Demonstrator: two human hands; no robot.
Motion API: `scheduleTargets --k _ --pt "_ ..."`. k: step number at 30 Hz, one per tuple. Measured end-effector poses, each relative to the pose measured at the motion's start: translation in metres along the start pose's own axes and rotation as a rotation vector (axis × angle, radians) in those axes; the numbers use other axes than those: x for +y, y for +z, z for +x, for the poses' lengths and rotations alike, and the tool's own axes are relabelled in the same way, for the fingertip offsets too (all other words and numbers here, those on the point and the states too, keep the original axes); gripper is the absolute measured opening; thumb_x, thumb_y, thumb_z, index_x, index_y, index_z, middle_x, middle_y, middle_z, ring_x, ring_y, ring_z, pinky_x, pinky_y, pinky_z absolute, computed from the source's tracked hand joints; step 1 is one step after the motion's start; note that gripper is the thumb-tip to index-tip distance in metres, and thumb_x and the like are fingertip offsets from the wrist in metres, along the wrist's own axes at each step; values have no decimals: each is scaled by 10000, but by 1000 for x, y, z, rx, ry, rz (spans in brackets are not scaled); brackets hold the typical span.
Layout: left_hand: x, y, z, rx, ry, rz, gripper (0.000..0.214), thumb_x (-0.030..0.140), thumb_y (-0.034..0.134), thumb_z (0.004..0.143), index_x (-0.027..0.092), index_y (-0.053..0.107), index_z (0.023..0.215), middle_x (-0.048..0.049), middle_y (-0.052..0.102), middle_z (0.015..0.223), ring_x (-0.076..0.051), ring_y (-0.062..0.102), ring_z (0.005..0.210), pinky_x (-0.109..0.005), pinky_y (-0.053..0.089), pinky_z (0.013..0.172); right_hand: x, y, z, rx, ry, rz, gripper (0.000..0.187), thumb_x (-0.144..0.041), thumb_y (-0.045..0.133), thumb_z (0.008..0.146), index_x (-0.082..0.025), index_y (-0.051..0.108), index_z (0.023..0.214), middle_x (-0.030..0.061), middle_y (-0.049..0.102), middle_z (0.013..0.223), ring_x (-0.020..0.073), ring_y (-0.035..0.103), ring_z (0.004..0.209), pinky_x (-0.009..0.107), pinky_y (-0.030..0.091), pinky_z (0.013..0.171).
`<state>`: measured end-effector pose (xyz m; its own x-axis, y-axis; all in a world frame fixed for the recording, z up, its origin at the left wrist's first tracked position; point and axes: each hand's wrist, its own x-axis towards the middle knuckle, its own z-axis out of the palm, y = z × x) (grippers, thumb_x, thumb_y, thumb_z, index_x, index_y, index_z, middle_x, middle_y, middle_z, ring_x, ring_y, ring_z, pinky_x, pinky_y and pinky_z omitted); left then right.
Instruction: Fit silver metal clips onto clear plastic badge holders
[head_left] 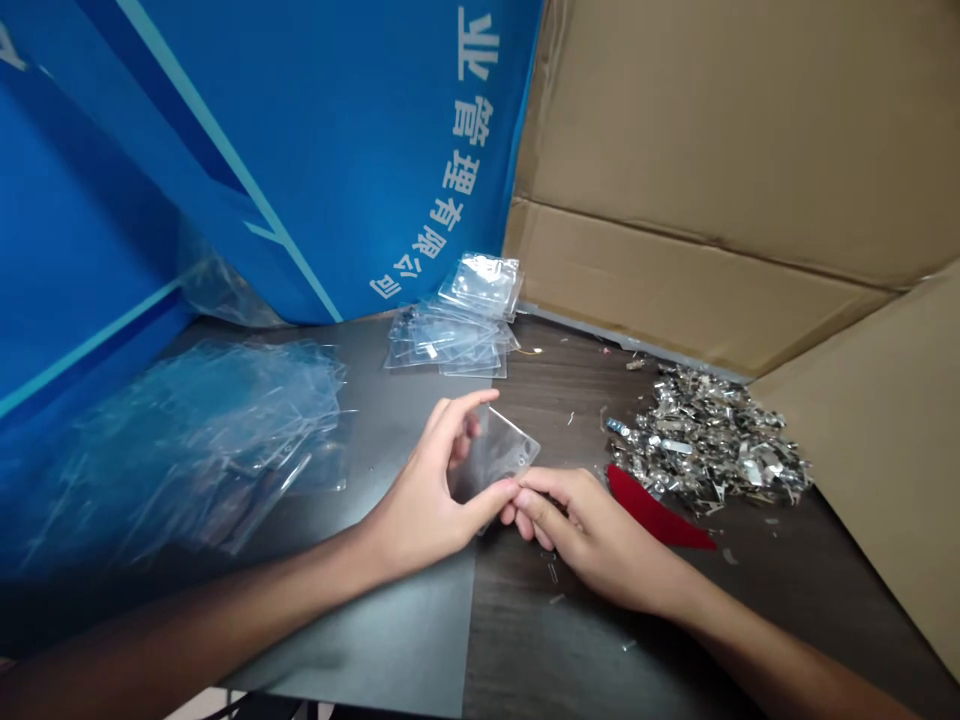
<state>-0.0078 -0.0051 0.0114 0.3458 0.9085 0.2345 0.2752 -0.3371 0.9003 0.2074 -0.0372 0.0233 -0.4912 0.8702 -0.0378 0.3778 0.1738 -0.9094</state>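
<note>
My left hand is closed around a clear plastic badge holder, with the thumb along its near edge and the fingers behind it. The holder is tilted above the table, and small holes show near its right corner. At that edge, my right hand pinches thumb and forefinger together, touching the left thumb's tip. Whatever lies between the right fingertips is hidden. To the right is a heap of metal badge clips, with a red piece of cloth at its near side.
Clear plastic holders lie stacked at the back. A wide, loose pile of clear plastic sleeves spreads over the left side. A blue printed banner and cardboard panels wall in the table. Small plastic scraps dot the surface.
</note>
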Motion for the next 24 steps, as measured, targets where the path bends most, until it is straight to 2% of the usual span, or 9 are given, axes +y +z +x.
scheduleTargets --k 2,3,6,8,11,15,17,20,24 --pt "1 -6 7 -14 -44 -118 752 318 794 924 267 455 1593 -62 612 1130 -203 602 958 -394 535 910 2 0 1 -2 11 33 374 -382 507 1152 -191 707 900 -5 621 742 149 548 676 280 413 669" --pt "1 -10 11 -39 -79 -180 685 336 784 930 242 499 1545 -52 632 1076 -189 610 906 -376 539 870 4 0 2 2 22 63 381 -415 517 1148 -188 724 923 -7 608 742 145 533 663 279 408 651" --pt "2 -28 29 -138 -155 -229 329 382 783 913 172 706 1155 -46 688 914 -178 644 803 -325 529 748 11 2 5 92 101 168 344 -496 586 1105 -190 742 1113 6 624 828 153 555 681 279 432 621" --pt "6 -43 45 -137 -118 -115 226 375 791 886 164 736 947 -55 728 854 -183 658 770 -317 516 707 15 4 6 267 155 175 387 -507 615 1070 -213 676 1315 52 670 1016 181 631 791 284 478 627" --pt "16 -66 80 13 67 152 150 323 769 856 173 771 851 -69 780 825 -193 654 731 -342 501 682 19 6 6 479 182 101 478 -483 559 1063 -242 553 1477 110 646 1263 209 678 939 314 555 688" --pt "32 -88 147 267 275 367 31 178 754 827 172 782 838 -89 797 873 -213 675 789 -393 501 725 19 8 5 468 188 36 437 -446 547 1056 -233 586 1435 116 646 1260 215 680 960 361 592 792" --pt "35 -91 180 358 352 417 46 117 744 841 162 745 839 -78 778 906 -198 656 837 -390 489 763 19 8 5 449 179 22 429 -439 557 1054 -223 601 1423 124 643 1265 219 675 980 367 591 811" --pt "30 -84 217 359 409 538 110 68 619 952 113 715 920 -59 734 1018 -169 617 981 -376 468 893 21 7 7 429 172 19 407 -422 557 1058 -212 617 1401 132 640 1274 219 671 993 364 591 815" --pt "9 -64 236 298 411 719 255 -17 493 965 111 712 982 -134 717 1187 -252 631 1150 -422 472 982 22 5 8 436 165 2 362 -397 564 1053 -213 642 1355 124 656 1246 221 675 998 362 590 818"
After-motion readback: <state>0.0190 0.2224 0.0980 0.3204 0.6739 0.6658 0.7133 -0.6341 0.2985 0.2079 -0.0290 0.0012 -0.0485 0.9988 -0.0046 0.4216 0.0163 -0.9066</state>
